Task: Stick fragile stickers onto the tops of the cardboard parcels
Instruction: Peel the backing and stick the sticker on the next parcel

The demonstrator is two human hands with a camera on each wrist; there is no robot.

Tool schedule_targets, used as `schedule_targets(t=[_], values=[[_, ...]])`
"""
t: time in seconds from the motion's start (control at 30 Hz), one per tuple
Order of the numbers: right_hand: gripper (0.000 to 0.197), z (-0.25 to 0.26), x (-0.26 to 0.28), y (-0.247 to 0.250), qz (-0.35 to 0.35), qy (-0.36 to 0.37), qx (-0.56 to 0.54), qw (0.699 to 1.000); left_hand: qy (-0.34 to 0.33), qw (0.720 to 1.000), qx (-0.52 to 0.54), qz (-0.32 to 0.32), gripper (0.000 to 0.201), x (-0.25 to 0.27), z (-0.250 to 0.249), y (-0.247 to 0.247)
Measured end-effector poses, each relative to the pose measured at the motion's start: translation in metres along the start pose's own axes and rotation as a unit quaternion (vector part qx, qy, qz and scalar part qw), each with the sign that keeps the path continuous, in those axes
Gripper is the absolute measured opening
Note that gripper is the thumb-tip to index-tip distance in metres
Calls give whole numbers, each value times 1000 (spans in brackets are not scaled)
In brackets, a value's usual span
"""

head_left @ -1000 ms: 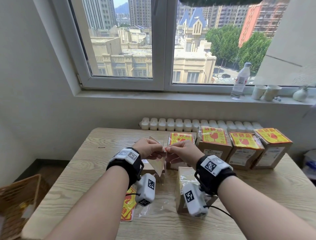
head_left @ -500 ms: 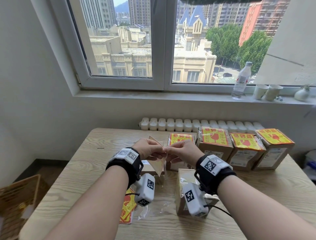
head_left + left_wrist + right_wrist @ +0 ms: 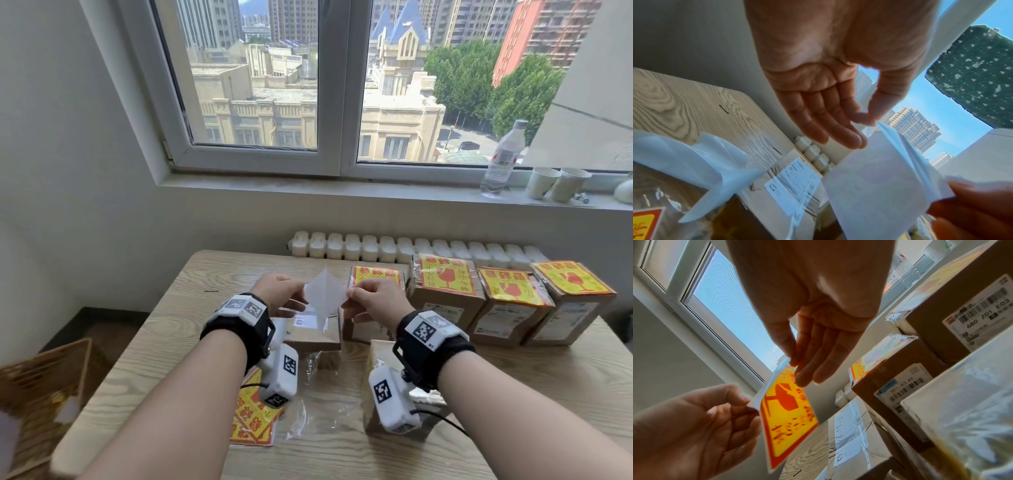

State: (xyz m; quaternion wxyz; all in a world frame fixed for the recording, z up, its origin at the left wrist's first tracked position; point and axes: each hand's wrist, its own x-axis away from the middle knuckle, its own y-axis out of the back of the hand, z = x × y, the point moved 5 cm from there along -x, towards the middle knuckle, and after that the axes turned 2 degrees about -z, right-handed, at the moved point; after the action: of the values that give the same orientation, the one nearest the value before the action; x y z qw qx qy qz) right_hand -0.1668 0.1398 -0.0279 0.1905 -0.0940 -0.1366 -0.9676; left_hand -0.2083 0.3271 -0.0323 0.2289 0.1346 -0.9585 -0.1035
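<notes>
Both hands hold one fragile sticker (image 3: 323, 296) above the table, its white back toward me. In the right wrist view its yellow and orange face (image 3: 787, 415) shows. My left hand (image 3: 303, 296) pinches a corner of the white backing (image 3: 756, 400) between thumb and forefinger. My right hand (image 3: 349, 296) pinches the opposite corner of the sticker. A bare cardboard parcel (image 3: 313, 337) lies just below the sticker. Another bare parcel (image 3: 376, 356) is partly hidden under my right wrist. Four parcels with stickers on top (image 3: 445, 277) stand in a row behind.
A stack of spare stickers (image 3: 253, 421) and a clear plastic wrapper (image 3: 315, 411) lie near the table's front. A wicker basket (image 3: 41, 394) stands on the floor at the left. A radiator (image 3: 376, 245) runs behind the table. A bottle (image 3: 501, 157) and paper cups (image 3: 555, 181) stand on the sill.
My hands, which touched over the sticker before, have moved a little apart, and the white sheet now spreads between them.
</notes>
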Motion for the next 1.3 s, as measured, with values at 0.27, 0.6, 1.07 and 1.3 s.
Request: schedule_targets(t=[0.27, 0.6, 1.07, 1.3], values=[[22, -8, -24, -25, -48, -25, 31, 998, 79, 985, 0, -150, 15, -24, 47, 73], [24, -31, -52, -52, -132, -95, -23, 986, 154, 961, -7, -229, 32, -54, 122, 141], [29, -48, -59, -62, -182, -117, 14, 976, 203, 963, 9, -176, 35, -104, 163, 133], [30, -51, -56, -66, -165, -122, 8, 979, 147, 985, -52, -80, 21, -96, 127, 92]])
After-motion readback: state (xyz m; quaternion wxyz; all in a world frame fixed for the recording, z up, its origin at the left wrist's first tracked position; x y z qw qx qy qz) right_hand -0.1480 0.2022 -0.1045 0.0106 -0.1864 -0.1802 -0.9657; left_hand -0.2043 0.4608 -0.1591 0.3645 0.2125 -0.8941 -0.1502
